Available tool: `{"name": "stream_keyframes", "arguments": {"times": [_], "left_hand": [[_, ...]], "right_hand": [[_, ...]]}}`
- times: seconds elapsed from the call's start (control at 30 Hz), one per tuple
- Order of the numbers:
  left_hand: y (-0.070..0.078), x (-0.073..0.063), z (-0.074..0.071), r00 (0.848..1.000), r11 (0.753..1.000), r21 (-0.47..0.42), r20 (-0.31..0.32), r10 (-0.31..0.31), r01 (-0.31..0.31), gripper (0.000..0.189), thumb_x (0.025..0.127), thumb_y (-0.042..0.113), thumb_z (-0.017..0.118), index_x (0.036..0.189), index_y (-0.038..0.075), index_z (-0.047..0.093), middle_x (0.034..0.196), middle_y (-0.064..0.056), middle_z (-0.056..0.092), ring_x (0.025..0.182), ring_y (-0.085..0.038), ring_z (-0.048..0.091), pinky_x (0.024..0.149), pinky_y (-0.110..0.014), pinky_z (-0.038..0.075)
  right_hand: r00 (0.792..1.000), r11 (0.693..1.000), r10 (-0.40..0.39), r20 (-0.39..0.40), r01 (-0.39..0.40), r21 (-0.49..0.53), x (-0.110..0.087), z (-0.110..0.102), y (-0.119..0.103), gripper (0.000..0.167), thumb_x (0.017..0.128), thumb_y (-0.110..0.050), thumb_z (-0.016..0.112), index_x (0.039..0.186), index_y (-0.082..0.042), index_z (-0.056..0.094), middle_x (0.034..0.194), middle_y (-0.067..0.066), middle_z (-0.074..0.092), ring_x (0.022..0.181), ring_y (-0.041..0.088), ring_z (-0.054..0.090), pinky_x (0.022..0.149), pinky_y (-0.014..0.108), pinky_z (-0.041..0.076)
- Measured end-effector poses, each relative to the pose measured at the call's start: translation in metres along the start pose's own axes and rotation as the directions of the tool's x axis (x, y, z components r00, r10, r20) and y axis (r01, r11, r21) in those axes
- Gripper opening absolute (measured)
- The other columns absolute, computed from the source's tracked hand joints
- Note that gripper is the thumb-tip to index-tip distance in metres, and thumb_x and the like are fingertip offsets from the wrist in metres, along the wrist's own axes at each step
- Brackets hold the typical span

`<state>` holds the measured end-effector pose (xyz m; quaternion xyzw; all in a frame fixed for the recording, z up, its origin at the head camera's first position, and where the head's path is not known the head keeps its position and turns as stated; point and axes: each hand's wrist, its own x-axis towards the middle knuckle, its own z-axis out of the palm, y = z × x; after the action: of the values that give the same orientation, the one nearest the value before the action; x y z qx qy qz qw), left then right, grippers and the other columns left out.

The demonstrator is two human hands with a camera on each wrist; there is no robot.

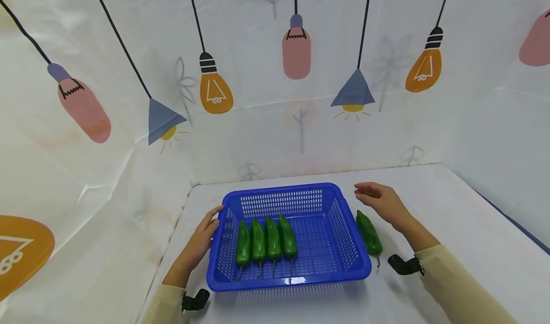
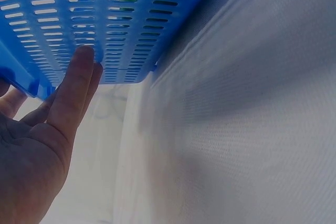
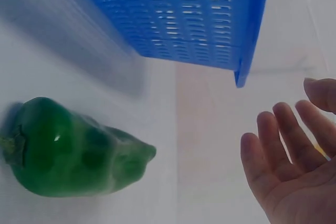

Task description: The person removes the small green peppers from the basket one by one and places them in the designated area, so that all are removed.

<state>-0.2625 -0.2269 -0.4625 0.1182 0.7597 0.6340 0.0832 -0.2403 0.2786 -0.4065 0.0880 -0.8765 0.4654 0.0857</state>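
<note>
The pale sheet (image 1: 262, 142) with its printed hanging lamps forms the backdrop. Before it stands the white bench (image 1: 455, 209). On the bench I record one blue basket (image 1: 315, 243), rectangular and slotted, resting upright. My two cream sleeves (image 1: 464, 286) come in from either side of it. My left hand (image 1: 199, 243) is at the basket's left side, fingers extended and touching its outer wall near the rim, not clenched. My right hand (image 1: 384, 204) is released, fingers slightly bent, raised over the bench to the right of the basket. Four green peppers (image 1: 258, 243) lie side by side in the basket's left half, stems toward me. A fifth pepper (image 1: 368, 233) lies on the bench just beside the basket's right side, near my right hand, stem also toward me.
</note>
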Motion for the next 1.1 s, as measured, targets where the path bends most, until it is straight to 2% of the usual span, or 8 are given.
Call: {"name": "stream_keyframes", "arguments": {"times": [0.27, 0.47, 0.57, 0.9, 1.1], "left_hand": [[-0.002, 0.001, -0.002, 1.000, 1.000, 0.022, 0.004, 0.003, -0.003, 0.045, 0.113, 0.024, 0.034, 0.157, 0.016, 0.032, 0.144, -0.028, 0.047, 0.113, -0.034, 0.060, 0.086, -0.040, 0.053], [-0.002, 0.001, -0.002, 1.000, 1.000, 0.021, 0.011, 0.008, -0.008, 0.045, 0.113, 0.024, 0.033, 0.157, 0.016, 0.031, 0.144, -0.028, 0.047, 0.113, -0.035, 0.060, 0.085, -0.039, 0.053], [-0.001, 0.001, -0.001, 1.000, 1.000, 0.002, 0.014, 0.006, -0.006, 0.046, 0.113, 0.023, 0.033, 0.158, 0.016, 0.030, 0.142, -0.028, 0.047, 0.111, -0.033, 0.060, 0.083, -0.038, 0.053], [-0.003, 0.001, -0.002, 1.000, 1.000, 0.028, 0.002, 0.003, -0.003, 0.045, 0.113, 0.024, 0.034, 0.158, 0.018, 0.032, 0.145, -0.027, 0.047, 0.114, -0.036, 0.060, 0.087, -0.042, 0.053], [-0.003, 0.000, -0.002, 1.000, 1.000, 0.027, 0.008, 0.006, -0.006, 0.046, 0.112, 0.025, 0.034, 0.157, 0.019, 0.031, 0.145, -0.027, 0.046, 0.114, -0.036, 0.060, 0.087, -0.042, 0.053]], "right_hand": [[1.000, 1.000, -0.027, 0.002, 0.027, -0.001, 0.004, -0.002, -0.015, 0.043, 0.103, -0.025, 0.061, 0.138, 0.000, 0.059, 0.127, 0.021, 0.066, 0.115, 0.037, 0.063, 0.094, 0.042, 0.053], [0.998, 0.998, -0.059, 0.015, 0.058, 0.022, 0.009, -0.004, -0.030, 0.042, 0.103, -0.023, 0.063, 0.137, 0.001, 0.059, 0.128, 0.021, 0.065, 0.116, 0.036, 0.064, 0.090, 0.025, 0.051], [0.997, 0.997, -0.073, 0.029, 0.072, 0.034, 0.012, -0.004, -0.036, 0.043, 0.103, -0.021, 0.063, 0.138, 0.002, 0.058, 0.131, 0.021, 0.064, 0.117, 0.036, 0.063, 0.090, 0.021, 0.050], [0.993, 0.993, -0.106, 0.048, 0.104, 0.054, 0.020, -0.003, -0.055, 0.042, 0.102, -0.021, 0.064, 0.138, 0.000, 0.058, 0.132, 0.020, 0.063, 0.119, 0.035, 0.063, 0.092, 0.025, 0.051], [0.989, 0.991, -0.125, 0.076, 0.120, 0.063, 0.028, 0.003, -0.063, 0.041, 0.102, -0.020, 0.063, 0.138, 0.000, 0.059, 0.132, 0.019, 0.064, 0.118, 0.034, 0.063, 0.097, 0.042, 0.051]]}}
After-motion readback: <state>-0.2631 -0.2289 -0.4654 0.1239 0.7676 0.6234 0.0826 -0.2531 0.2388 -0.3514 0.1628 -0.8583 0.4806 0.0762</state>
